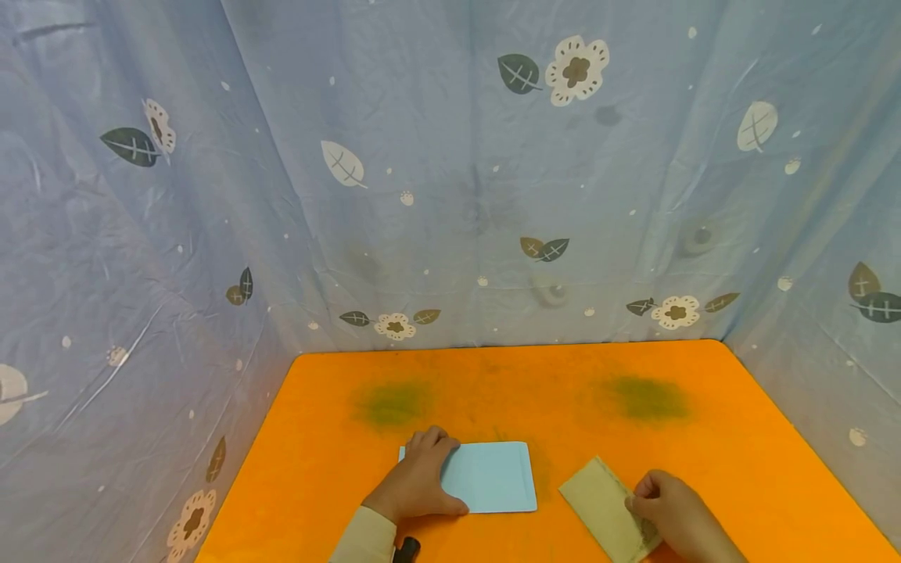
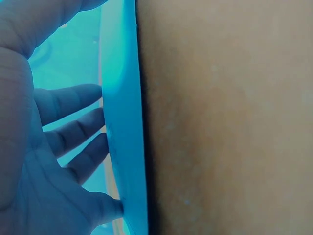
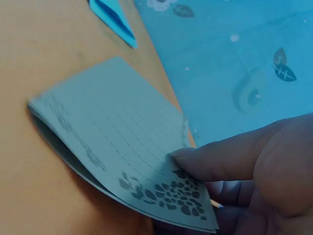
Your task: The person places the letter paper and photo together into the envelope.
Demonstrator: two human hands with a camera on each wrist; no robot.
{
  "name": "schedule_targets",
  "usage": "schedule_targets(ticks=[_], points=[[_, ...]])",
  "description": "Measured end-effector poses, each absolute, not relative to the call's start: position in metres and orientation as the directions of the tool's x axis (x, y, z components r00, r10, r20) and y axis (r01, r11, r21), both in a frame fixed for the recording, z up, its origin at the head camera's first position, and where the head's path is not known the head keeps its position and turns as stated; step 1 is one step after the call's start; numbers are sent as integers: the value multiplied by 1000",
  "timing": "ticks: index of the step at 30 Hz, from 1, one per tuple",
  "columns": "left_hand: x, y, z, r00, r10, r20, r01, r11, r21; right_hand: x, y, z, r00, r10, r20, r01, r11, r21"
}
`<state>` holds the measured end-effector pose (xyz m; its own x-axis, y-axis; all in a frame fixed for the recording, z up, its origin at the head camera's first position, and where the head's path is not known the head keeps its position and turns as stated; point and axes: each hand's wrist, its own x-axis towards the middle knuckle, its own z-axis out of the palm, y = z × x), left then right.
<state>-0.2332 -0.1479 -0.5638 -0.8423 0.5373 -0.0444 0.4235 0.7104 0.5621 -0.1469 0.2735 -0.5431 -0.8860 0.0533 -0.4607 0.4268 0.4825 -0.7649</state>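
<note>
A: Folded paper (image 1: 601,504): position, and why held so?

B: It lay slanted, to the right of the blue envelope (image 1: 489,477) and apart from it. The right grip (image 1: 672,508) was narrow, pinching one edge, thumb (image 3: 200,159) on the lined face beside the printed flowers (image 3: 171,196). Judgement: an edge hold probably kept the layers together there and left most of the face uncovered. A dark gap showed between the layers elsewhere.

A: Relative to that grip?

B: The paper extended leftward from it in the head view. Contact with the table (image 1: 507,399) could not be told.

A: And the envelope?

B: The left grip (image 1: 415,481) was wide, holding it across the left end, thumb at the near edge, fingers at the far one. Presumably that steadied it while its right end, facing the paper, stayed uncovered.

A: Surroundings?

B: Patterned cloth (image 1: 464,188) rose behind the orange table and along both sides.
</note>
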Motion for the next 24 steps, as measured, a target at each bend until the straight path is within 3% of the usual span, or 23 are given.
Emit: schedule_targets(ticks=[24], points=[[-233,-148,-562,-839,541,-48,424,708,565,-151,287,-545,-898,-58,-436,386,369,-845]])
